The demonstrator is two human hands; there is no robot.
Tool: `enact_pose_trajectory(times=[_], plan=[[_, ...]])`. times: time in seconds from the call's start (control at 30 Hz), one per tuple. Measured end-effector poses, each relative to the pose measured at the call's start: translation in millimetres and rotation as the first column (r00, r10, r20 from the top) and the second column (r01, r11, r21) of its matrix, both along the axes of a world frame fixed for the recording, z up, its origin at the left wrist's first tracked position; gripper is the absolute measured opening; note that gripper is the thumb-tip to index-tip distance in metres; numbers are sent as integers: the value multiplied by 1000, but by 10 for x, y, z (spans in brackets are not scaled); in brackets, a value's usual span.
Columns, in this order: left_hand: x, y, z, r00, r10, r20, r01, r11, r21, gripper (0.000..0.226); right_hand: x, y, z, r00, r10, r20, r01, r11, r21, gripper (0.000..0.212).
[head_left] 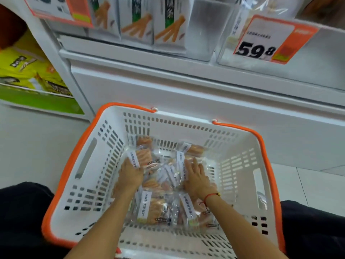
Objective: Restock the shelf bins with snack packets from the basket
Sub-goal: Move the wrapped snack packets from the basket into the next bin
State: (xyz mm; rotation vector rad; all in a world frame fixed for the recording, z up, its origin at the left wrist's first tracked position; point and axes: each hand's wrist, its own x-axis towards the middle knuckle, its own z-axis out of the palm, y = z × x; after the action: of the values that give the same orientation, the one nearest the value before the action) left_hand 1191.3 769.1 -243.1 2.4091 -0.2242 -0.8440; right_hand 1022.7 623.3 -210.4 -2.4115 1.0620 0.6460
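White shop shelving (168, 85) stands on pale floor tiles (308, 184).

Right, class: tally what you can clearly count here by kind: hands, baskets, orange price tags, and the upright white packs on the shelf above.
Hands: 2 (left, right)
Basket: 1
Price tags: 2 ()
White packs: 3 ()
Total: 8

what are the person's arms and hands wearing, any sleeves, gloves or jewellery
Both forearms are bare, with no sleeves in view and no gloves. The left hand and its wrist carry nothing. The right hand has a thin red cord bracelet round the wrist, with a small yellowish bit on it. No rings can be made out on the fingers.
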Motion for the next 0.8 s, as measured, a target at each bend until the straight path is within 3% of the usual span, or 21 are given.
enact_pose_trajectory(times=[0.13,0.27,0.33,0.4,0.47,0.53,0.6,0.67,0.8], plan=[[39,-91,104,965,262,-15,-262,959,-108,62,-44,-130,-45,997,-68,38,69,998,-14,95],[-1,-135,185,925,358,-129,-373,918,-130,36,-149,-249,-2,994,-112,-12,113,989,99,96],[-35,-150,229,920,354,-166,-380,911,-162,27,-196,-271,27,999,-3,-53,2,999,-33,83],[-52,-156,298,931,323,-169,-352,917,-188,23,-229,-290,71,998,43,-53,-50,990,-133,54],[-57,-159,424,944,285,-166,-318,920,-231,23,-243,-302,126,999,24,-30,-26,996,-85,34],[-42,-135,507,947,274,-168,-313,906,-284,26,-247,-312,185,997,-55,61,46,989,137,8],[-27,-99,602,946,266,-185,-316,883,-346,32,-237,-322,296,967,-171,191,95,932,349,22],[-42,-57,674,944,246,-219,-316,864,-392,40,-218,-356,440,928,-194,319,74,932,354,30],[-137,-4,806,969,133,-208,-205,904,-375,48,-67,-412,703,888,-80,453,-58,957,284,28]])
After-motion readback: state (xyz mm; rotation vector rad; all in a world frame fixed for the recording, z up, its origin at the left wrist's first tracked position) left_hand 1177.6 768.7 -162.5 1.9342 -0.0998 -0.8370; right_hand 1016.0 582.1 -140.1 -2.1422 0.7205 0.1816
